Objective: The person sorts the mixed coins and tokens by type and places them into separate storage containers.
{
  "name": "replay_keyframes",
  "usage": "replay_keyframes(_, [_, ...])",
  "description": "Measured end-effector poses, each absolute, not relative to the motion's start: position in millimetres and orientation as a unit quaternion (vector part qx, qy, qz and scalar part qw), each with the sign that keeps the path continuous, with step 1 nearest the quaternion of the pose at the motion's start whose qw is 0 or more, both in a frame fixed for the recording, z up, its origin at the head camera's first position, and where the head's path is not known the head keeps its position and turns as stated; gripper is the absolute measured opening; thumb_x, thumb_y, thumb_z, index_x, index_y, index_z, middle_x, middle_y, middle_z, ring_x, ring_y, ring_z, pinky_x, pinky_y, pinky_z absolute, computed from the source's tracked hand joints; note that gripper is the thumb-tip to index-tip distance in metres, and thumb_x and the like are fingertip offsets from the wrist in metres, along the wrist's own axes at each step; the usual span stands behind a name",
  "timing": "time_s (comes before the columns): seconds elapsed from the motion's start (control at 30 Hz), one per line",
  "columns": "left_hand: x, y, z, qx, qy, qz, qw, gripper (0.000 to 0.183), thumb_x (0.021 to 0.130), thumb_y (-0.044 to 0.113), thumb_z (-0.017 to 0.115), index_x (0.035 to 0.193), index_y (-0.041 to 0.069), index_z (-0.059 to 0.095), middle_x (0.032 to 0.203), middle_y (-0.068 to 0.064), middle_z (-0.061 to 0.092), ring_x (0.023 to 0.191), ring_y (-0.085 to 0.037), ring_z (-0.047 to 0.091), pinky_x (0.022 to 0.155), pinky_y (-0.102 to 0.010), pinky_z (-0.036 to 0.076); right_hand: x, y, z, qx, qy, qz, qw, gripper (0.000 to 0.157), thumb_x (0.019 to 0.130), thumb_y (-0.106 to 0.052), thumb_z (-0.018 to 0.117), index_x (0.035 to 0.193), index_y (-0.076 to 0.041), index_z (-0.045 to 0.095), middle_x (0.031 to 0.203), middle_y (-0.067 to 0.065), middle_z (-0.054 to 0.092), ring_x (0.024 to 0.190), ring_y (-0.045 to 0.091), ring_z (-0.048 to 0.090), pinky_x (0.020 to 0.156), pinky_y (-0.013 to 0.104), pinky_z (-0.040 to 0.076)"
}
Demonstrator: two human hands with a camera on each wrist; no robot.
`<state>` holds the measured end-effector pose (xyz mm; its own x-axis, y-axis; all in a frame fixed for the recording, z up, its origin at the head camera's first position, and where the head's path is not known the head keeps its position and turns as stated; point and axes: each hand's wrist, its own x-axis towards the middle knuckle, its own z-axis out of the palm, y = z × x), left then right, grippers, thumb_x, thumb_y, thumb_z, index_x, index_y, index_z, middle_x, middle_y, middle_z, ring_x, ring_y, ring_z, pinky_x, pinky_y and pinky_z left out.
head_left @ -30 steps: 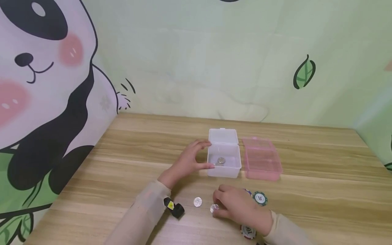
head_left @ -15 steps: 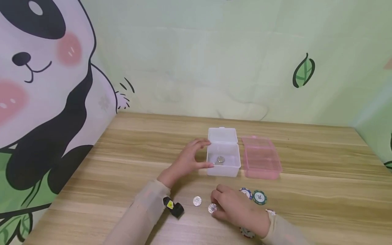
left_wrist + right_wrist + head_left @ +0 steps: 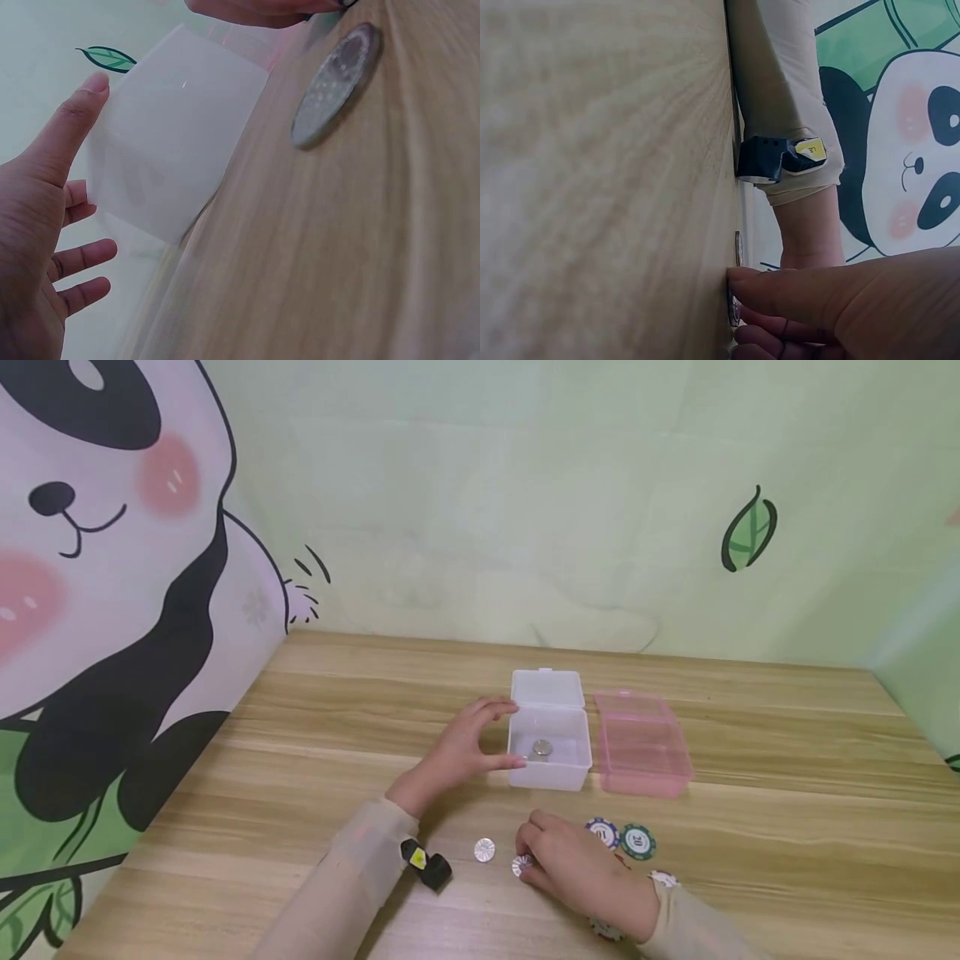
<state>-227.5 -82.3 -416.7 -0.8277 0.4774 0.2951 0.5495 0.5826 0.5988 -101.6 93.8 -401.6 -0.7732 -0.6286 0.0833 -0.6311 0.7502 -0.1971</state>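
My right hand is low over the table and pinches a silver coin, with the thumb on its near side; the right wrist view shows the thumb at the tabletop. A second silver coin, with ray-like lines, lies flat to the left. My left hand spreads thumb and fingers along the left side of a clear white plastic box, fingertips at its edge. The box's lid is tipped back, and a silver coin or small stack lies inside. In the left wrist view the box's side fills the middle.
A pink see-through box with its lid back stands right of the white one. Poker chips lie around my right hand: a blue one, a green 20 and others partly hidden by hand and sleeve. Behind the table rises a printed wall.
My right hand has shifted slightly left with the coin, and chips beyond it show more. The left hand stays at the white box.
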Motion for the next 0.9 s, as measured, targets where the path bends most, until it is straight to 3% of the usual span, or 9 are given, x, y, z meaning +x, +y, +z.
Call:
replay_keyframes(0.6, [-228.2, -81.8, -417.5, -0.29, -0.888, -0.352, 0.052, 0.073, 0.065, 0.044, 0.076, 0.127, 0.016, 0.049, 0.134, -0.001, 0.046, 0.117, -0.021, 0.048, 0.101, -0.039, 0.038, -102.2, 94.8, -401.8, 0.311, -0.941, 0.129, -0.024, 0.019, 0.077, -0.028, 0.068, 0.082, -0.014, 0.056, 0.079, -0.006, 0.051, 0.069, 0.006, 0.05, 0.063, 0.022, 0.047])
replay_keyframes(0.9, [-228.7, -81.6, -418.2, -0.286, -0.891, -0.349, 0.052, 0.073, 0.065, 0.044, 0.076, 0.127, 0.017, 0.049, 0.134, 0.0, 0.046, 0.115, -0.02, 0.049, 0.101, -0.038, 0.038, -103.2, 95.2, -400.1, 0.307, -0.937, 0.162, -0.039, 0.018, 0.077, -0.024, 0.068, 0.081, -0.016, 0.053, 0.072, -0.009, 0.048, 0.061, 0.001, 0.042, 0.053, 0.016, 0.038])
